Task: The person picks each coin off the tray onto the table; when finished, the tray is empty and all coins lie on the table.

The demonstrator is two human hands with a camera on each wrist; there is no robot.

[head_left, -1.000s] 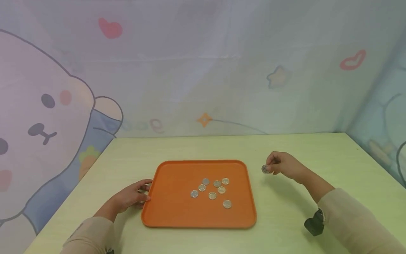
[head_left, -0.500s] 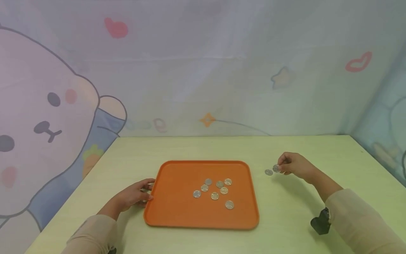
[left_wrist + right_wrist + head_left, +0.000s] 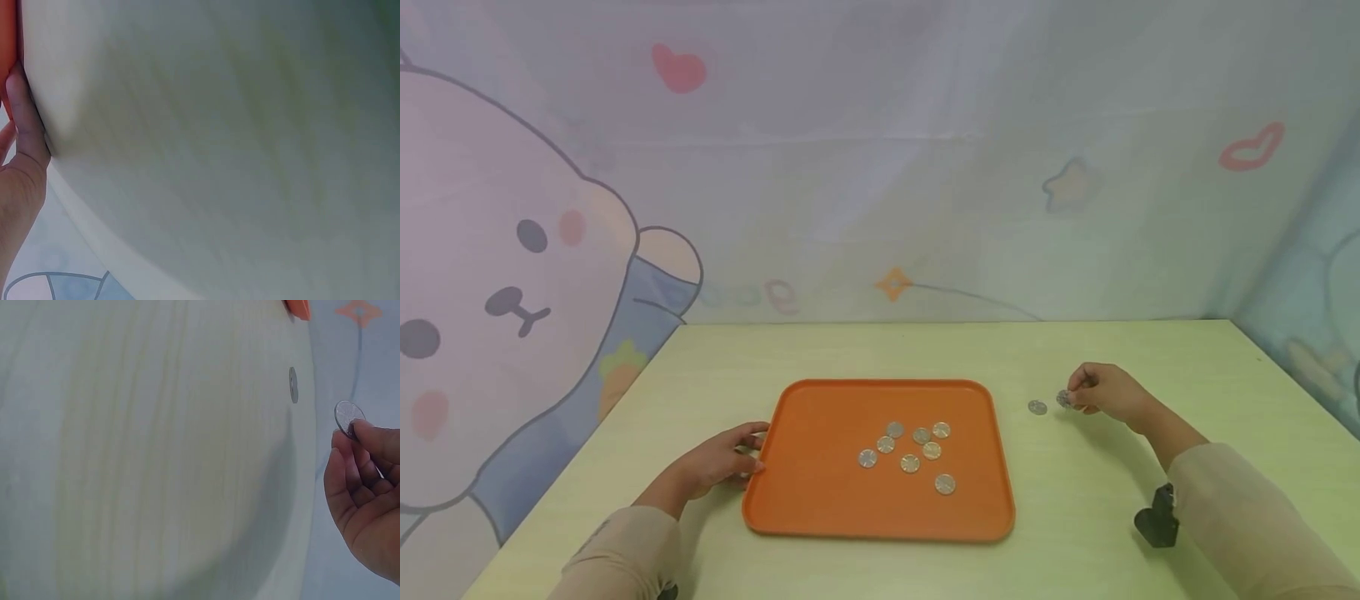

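My left hand (image 3: 724, 458) grips the left rim of an orange tray (image 3: 812, 500), with the thumb at the rim's top edge. Several round silver coins (image 3: 910, 463) lie spread over the middle and right of the tray. To the right of the tray, my right hand (image 3: 1112, 392) pinches a silver coin (image 3: 347, 415) between thumb and fingers, held up off the table. Just left of that hand, what looks like two overlapping coins (image 3: 1037, 407) lies flat on the table. In the left wrist view, part of the left hand (image 3: 25, 125) shows at the tray's edge.
A pale yellow-green wooden table (image 3: 1075, 533) carries everything. Behind it hangs a light cloth backdrop (image 3: 850, 167) printed with a bear, hearts and stars. Dark wrist devices (image 3: 1159, 517) sit at the sleeves.
My right hand has moved a little to the right with a coin in its fingers. The coins on the table beside it have come into view. The left hand stays at the tray.
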